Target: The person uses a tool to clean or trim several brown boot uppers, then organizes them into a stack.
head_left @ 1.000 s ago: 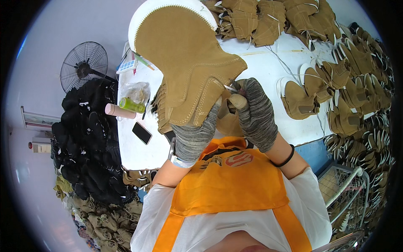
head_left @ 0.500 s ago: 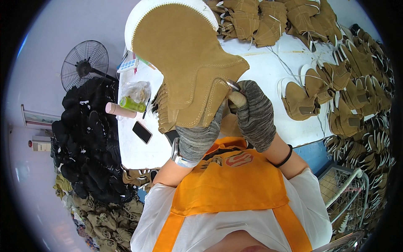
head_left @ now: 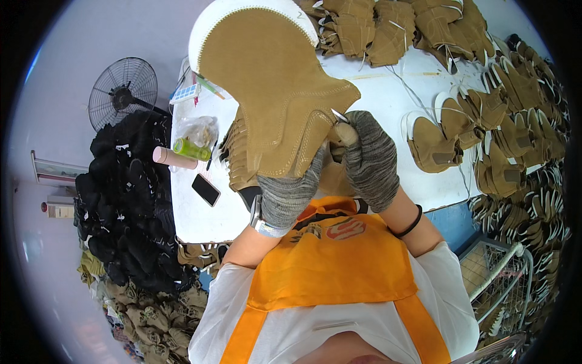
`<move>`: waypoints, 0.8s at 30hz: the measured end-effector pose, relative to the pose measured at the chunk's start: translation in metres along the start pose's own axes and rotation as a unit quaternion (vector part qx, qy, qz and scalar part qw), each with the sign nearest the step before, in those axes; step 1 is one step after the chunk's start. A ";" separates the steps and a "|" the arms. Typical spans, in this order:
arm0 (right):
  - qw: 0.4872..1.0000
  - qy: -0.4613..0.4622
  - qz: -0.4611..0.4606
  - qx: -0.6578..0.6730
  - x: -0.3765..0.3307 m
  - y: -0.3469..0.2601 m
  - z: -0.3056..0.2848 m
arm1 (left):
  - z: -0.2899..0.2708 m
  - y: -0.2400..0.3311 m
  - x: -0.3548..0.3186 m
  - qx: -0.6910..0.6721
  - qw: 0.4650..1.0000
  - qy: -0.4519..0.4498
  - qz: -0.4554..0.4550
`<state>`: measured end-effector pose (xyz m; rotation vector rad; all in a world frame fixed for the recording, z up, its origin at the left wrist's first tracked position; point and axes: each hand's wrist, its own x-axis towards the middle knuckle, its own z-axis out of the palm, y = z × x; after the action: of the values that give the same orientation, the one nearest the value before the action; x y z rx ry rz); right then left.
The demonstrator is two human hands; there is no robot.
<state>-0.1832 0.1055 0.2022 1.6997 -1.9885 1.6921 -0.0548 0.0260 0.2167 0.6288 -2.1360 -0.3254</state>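
A tan suede shoe upper [head_left: 267, 79], with a white edge round its toe and pale double stitching, is raised above the white table. My left hand [head_left: 294, 193], in a grey knit glove, grips its lower end, with the fingers partly hidden behind the suede. My right hand [head_left: 371, 159], in a matching glove with the thumb tip bare or tan-covered, is closed at the upper's right edge. A small pointed metal tool [head_left: 339, 116] sticks out of that hand against the stitched edge; its body is hidden in the fist. Behind the upper lies a stack of tan pieces [head_left: 241, 151].
On the white table [head_left: 212, 227] lie a phone [head_left: 205, 190], a pink bottle [head_left: 174, 158] and a green roll [head_left: 185, 147]. Tan uppers [head_left: 431, 145] stand at right, with bundles [head_left: 391, 33] behind. Black uppers [head_left: 130, 200] heap at left by a fan [head_left: 123, 96]. A wire cart [head_left: 500, 279] stands at lower right.
The upper's toe end has shifted slightly right. My right hand has turned a little, and the metal tip now points more upward and to the left at the suede edge.
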 end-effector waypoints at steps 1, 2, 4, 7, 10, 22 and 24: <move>1.000 0.014 -0.016 -0.007 0.002 0.004 -0.001 | -0.001 -0.001 0.002 -0.014 1.000 -0.006 0.006; 0.999 0.028 -0.032 -0.015 0.003 0.007 -0.004 | -0.001 -0.001 0.005 -0.028 0.999 -0.011 0.014; 0.980 0.072 0.114 0.148 0.006 0.016 -0.006 | -0.001 -0.004 0.010 -0.063 0.998 -0.022 0.011; 0.987 0.051 0.105 0.108 0.016 0.046 -0.016 | -0.002 -0.009 0.012 -0.079 0.995 -0.068 0.008; 0.987 -0.078 0.132 0.039 0.018 0.074 -0.025 | -0.006 -0.013 0.018 -0.046 0.979 -0.185 0.069; 0.708 0.002 0.507 0.491 -0.013 0.060 -0.044 | -0.009 0.029 0.104 0.025 0.846 -0.529 0.068; 0.683 0.014 0.502 0.531 -0.016 0.072 -0.043 | -0.005 0.026 0.123 -0.026 0.784 -0.612 0.099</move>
<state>-0.2525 0.1331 0.1611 0.2634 -2.1555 3.7034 -0.1209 -0.0191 0.3143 0.0773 -3.3744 -0.8350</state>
